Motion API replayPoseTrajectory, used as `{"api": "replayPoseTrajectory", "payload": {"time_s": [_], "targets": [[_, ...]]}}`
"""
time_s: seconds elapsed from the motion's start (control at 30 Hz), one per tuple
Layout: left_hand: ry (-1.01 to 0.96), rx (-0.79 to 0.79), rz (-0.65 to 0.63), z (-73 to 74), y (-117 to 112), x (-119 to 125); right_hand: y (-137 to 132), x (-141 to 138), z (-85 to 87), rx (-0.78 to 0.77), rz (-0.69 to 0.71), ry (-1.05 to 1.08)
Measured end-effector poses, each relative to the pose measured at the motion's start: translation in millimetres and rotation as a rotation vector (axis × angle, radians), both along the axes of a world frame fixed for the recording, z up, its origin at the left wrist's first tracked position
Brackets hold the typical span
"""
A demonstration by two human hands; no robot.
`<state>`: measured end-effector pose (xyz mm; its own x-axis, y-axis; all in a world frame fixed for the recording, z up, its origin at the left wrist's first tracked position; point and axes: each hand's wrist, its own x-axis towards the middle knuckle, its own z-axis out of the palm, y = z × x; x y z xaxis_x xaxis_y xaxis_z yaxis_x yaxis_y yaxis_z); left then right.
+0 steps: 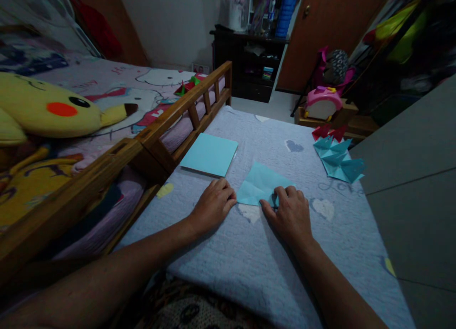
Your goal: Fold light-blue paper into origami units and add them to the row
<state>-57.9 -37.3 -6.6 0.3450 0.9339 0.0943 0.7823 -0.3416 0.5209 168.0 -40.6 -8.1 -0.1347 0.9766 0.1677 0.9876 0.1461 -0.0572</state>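
Note:
A light blue sheet of paper (pixel 259 184), partly folded, lies on the pale blue quilted mattress (pixel 270 253) in front of me. My left hand (pixel 213 206) rests at its near left corner, fingers curled with the tips touching the paper's edge. My right hand (pixel 289 214) presses down on the near right part of the sheet, its fingers bent over the fold. Just beyond my left hand lies a square stack of light blue paper (pixel 209 154).
Folded blue and red paper shapes (pixel 337 157) lie at the mattress's far right. A wooden bed rail (pixel 167 129) runs along the left, with a yellow plush toy (pixel 46 109) on the bed behind it. A grey wall (pixel 420 186) stands at right. Toys and dark shelves are beyond.

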Motion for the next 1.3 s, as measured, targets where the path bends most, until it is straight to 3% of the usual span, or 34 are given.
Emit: {"api": "replayPoseTrajectory", "payload": {"time_s": [0.23,0.33,0.43,0.5,0.77,1.0,1.3], "targets": [[0.001,0.003,0.014,0.5,-1,1,-2,0,-1.9,0.126,0.030,0.067],[-0.014,0.009,0.019,0.8,-1,1,-1,1,-6.8,0.199,0.254,0.129],[-0.015,0.019,0.024,0.1,-1,2,2,2,-11.0,0.111,0.512,0.168],[-0.015,0.029,0.029,-0.6,-1,2,2,2,-9.9,0.039,0.551,0.179],[-0.029,0.037,0.032,-0.4,-3,1,-1,-16,12.6,-0.150,0.328,0.174],[-0.027,0.054,0.041,-2.9,-4,1,6,-43,12.7,-0.178,0.102,0.009],[-0.014,0.092,0.049,-6.5,-5,1,4,-50,8.1,-0.128,0.052,0.021]]}}
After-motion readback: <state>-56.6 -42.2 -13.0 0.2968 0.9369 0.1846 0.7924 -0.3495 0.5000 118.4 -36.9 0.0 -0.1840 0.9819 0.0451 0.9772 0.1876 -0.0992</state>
